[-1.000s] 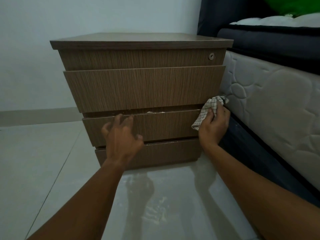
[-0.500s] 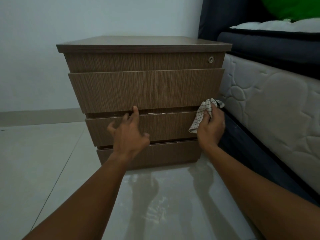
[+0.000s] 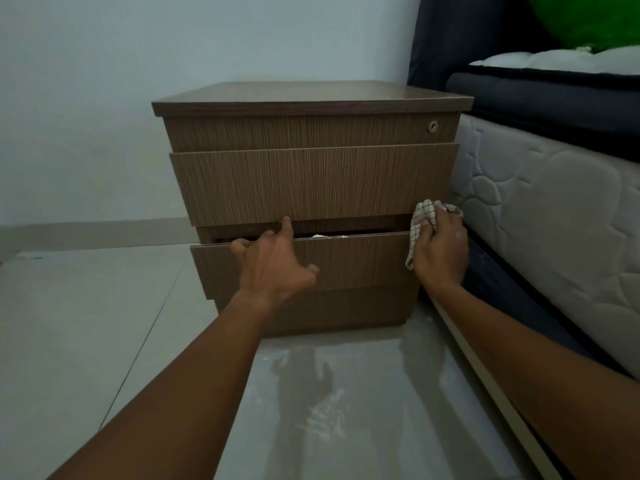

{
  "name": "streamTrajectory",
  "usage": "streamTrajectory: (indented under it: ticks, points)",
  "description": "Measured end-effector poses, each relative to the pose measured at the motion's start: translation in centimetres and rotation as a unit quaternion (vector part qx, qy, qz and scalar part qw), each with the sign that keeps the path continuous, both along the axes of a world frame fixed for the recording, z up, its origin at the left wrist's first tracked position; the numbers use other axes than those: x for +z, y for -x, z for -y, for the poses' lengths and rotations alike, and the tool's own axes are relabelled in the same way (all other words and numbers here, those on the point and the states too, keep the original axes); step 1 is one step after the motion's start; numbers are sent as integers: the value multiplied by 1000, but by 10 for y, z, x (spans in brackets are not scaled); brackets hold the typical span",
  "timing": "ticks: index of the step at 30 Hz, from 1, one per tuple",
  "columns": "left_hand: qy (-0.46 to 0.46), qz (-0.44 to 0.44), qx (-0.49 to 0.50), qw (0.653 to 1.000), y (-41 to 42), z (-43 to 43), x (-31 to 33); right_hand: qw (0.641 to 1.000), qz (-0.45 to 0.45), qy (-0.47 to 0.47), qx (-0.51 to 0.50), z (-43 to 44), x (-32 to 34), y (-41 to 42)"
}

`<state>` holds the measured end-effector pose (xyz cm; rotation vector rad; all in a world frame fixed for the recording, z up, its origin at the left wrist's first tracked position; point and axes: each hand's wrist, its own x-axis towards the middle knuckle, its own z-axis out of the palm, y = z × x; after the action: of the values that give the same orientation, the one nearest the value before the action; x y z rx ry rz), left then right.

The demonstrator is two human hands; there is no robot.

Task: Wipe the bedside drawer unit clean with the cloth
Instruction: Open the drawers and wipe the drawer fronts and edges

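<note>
The left hand has climbed to the third drawer, fingers seemingly hooked over its top lip. It now stands slightly out of the drawer unit. At its right end the right hand clutches the cloth — that lip looks next.

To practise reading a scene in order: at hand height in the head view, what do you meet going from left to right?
Skirting board → left hand hooked on the drawer edge → right hand gripping the cloth → mattress.
</note>
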<state>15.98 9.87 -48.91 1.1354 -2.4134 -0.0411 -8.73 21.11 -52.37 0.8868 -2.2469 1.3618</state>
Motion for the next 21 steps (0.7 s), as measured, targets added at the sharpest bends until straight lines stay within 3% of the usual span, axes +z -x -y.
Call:
streamTrajectory:
  ticks: [4, 7, 10, 15, 18, 21]
  points:
    - [14, 6, -21, 1000, -11, -1, 1, 986, -108, -126, -27, 6, -5, -11]
    - [-20, -23, -52, 998, -17, 2, 0, 981, -131, -143, -23, 13, -3, -21]
    - [-41, -64, -64, 995, -25, 7, -1, 977, -154, -135, 55, 19, 0, -36]
    - [-29, -185, 86, 978, -52, 17, -12, 951, -202, -165, 165, 62, 10, -95]
    - [-117, -268, 189, 937, -64, 25, -17, 944, -216, -163, 189, 89, 11, -134]
    - [-251, -412, 239, 843, -75, 29, -8, 940, -235, -139, 204, 112, 8, -173]
